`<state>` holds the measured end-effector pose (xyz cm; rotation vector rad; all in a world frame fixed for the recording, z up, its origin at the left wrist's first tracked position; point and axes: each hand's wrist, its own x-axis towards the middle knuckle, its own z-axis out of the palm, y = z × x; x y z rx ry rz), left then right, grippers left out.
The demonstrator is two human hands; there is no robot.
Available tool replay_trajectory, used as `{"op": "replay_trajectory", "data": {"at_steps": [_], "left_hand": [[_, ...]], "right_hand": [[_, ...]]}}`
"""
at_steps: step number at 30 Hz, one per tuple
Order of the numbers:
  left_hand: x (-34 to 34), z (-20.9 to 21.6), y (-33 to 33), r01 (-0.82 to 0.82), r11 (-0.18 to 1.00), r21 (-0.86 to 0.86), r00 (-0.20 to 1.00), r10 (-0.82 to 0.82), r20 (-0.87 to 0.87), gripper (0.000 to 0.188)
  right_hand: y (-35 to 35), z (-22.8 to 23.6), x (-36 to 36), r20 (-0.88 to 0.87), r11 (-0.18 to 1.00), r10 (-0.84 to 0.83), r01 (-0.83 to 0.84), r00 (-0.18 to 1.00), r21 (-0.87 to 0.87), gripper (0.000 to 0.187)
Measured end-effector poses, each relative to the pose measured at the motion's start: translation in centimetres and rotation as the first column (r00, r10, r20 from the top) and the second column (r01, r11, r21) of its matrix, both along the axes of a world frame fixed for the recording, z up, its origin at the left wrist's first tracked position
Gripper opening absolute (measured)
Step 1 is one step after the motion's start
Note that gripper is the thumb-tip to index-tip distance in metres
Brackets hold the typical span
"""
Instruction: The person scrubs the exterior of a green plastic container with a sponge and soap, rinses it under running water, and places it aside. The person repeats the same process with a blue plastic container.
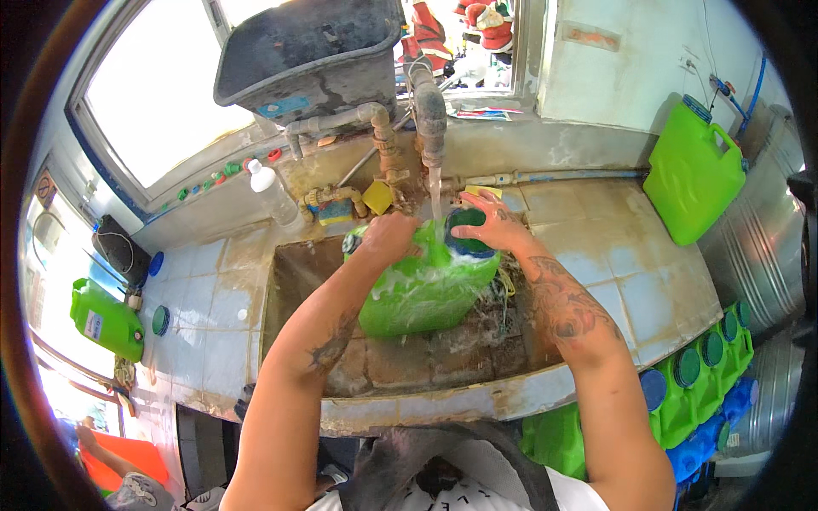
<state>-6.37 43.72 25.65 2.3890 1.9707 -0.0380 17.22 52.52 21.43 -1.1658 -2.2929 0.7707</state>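
Observation:
A bright green plastic jug [417, 298] lies in the sink [362, 366], wet and foamy, with water from the faucet [433, 140] running onto it. My left hand [394, 237] is closed on its top at the handle, which the fingers mostly hide. At the jug's mouth, my right hand [492, 225] curls its thumb and fingers round a round cap [469, 245] with a dark blue rim and green middle. Whether the cap is seated or loose, I cannot tell. Just behind the right hand, a yellow sponge [483, 192] touches the back ledge.
On the right counter stands another green jug [694, 175]. More capped jugs [673, 409] line the lower right. A clear bottle [271, 192], a yellow sponge [377, 197] and a grey bin [307, 64] are behind. To the left are a green jug [106, 319] and a loose cap [160, 320].

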Motion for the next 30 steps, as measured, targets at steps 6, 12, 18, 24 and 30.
{"op": "replay_trajectory", "data": {"at_steps": [6, 12, 18, 24, 30], "left_hand": [[4.5, 2.4, 6.4, 0.314, 0.939, 0.145, 0.895, -0.343, 0.286, 0.028], [5.2, 4.8, 5.6, 0.149, 0.970, 0.193, 0.840, -0.227, 0.493, 0.027], [4.5, 5.5, 4.7, 0.312, 0.935, -0.171, 0.718, -0.113, 0.687, 0.032], [2.1, 6.5, 5.7, 0.049, 0.999, 0.009, 0.996, -0.049, 0.072, 0.029], [4.5, 9.5, 4.3, 0.194, 0.955, -0.225, 0.698, 0.027, 0.715, 0.031]], "right_hand": [[-2.2, -0.3, -5.4, 0.453, 0.975, -0.163, 0.212, 0.876, -0.059, 0.110], [-6.5, 0.1, -6.5, 0.343, 0.986, -0.161, 0.139, 0.926, 0.089, 0.099], [-2.4, -2.3, 0.5, 0.240, 0.939, -0.342, 0.342, 0.909, 0.041, 0.093], [-1.7, -4.8, 5.9, 0.171, 0.885, -0.443, 0.460, 0.880, -0.072, 0.093], [-0.5, -8.1, 12.7, 0.122, 0.863, -0.465, 0.479, 0.877, -0.157, 0.091]]}}
